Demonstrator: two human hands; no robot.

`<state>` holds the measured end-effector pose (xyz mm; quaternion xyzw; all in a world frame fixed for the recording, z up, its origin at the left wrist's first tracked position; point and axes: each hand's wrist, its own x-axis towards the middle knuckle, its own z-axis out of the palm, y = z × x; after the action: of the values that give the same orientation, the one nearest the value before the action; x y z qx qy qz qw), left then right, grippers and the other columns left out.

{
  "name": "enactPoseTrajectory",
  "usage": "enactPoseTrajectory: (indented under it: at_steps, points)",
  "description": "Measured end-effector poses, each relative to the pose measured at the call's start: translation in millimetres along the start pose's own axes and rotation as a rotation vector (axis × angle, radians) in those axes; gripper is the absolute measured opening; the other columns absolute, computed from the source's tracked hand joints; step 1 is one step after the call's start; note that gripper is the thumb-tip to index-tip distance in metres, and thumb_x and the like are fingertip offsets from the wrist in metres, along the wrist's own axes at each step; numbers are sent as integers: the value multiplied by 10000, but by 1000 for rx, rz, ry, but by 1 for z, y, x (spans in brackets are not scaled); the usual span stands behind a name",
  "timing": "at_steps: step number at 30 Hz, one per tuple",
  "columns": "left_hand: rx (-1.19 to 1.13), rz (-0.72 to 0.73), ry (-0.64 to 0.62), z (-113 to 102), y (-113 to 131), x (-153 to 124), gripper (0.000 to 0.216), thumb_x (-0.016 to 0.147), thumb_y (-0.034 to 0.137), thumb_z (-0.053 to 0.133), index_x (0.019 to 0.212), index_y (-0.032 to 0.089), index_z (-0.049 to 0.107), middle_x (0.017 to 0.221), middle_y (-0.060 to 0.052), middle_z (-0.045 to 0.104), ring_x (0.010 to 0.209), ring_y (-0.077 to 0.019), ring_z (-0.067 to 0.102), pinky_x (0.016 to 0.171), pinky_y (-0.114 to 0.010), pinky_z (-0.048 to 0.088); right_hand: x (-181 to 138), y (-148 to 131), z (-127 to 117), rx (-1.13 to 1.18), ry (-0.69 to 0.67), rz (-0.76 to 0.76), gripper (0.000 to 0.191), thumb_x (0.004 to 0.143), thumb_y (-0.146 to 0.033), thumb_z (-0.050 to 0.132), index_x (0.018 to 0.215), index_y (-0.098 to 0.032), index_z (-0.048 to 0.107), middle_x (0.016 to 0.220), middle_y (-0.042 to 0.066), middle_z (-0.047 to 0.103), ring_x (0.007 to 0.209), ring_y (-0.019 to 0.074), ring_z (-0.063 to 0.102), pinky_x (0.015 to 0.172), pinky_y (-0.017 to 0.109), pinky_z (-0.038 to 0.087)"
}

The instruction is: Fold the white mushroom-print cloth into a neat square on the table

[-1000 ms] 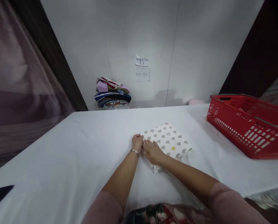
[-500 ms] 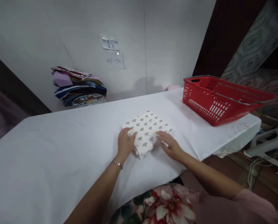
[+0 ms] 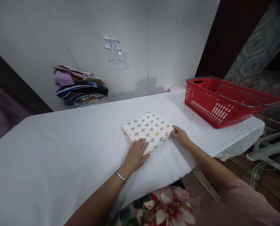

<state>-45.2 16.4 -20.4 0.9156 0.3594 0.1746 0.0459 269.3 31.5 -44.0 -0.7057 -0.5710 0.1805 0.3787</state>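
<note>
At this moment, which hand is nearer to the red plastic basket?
Right hand: left of the basket, at the right corner of the folded, patterned white cloth. Left hand: farther left, on the cloth's near side.

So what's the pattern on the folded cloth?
The cloth is white with mostly grey, mushroom-like shapes; it shows best in the head view.

Lies aslant on the white tablecloth (image 3: 71,157) as a flat, folded white cloth (image 3: 145,127), layered at the left edge, printed with mostly grey mushroom-like shapes.
</note>
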Motion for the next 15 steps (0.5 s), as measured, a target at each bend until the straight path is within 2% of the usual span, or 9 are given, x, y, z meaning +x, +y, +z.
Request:
enactPoseTrajectory:
  at_steps: [3, 6, 12, 15]
  points:
    - [-21, -4, -22, -1, -2, -2, 460, 930, 385, 420, 1354, 211, 452, 1418, -79, 457, 1341, -225, 357, 1131, -443, 226, 6, 4, 1, 21, 10, -30, 497, 742, -314, 535, 1214, -172, 595, 1034, 52, 686, 827, 188, 612, 802, 324, 480]
    - [-10, 9, -41, -1, -4, -2, 455, 923, 365, 443, 1351, 212, 454, 1418, -80, 456, 1340, -229, 360, 1130, -447, 234, 9, 6, 0, 23, 33, -64, 464, 752, -306, 508, 1181, -163, 612, 1031, 54, 684, 826, 182, 601, 795, 315, 477]
    - [81, 48, -44, 5, -8, -5, 469, 888, 249, 469, 1353, 193, 436, 1439, -81, 429, 1355, -235, 338, 1132, -468, 243, 12, 0, -3, -63, -84, -160, 391, 765, -245, 499, 1136, -240, 625, 936, -7, 704, 787, 178, 614, 724, 283, 482]
    - [128, 58, -65, 8, -9, -6, 483, 869, 198, 471, 1350, 191, 432, 1443, -77, 424, 1357, -235, 337, 1131, -467, 254, 16, 3, -9, -102, -112, -234, 403, 746, -176, 490, 1116, -252, 633, 1011, 1, 702, 881, 200, 626, 781, 298, 480]
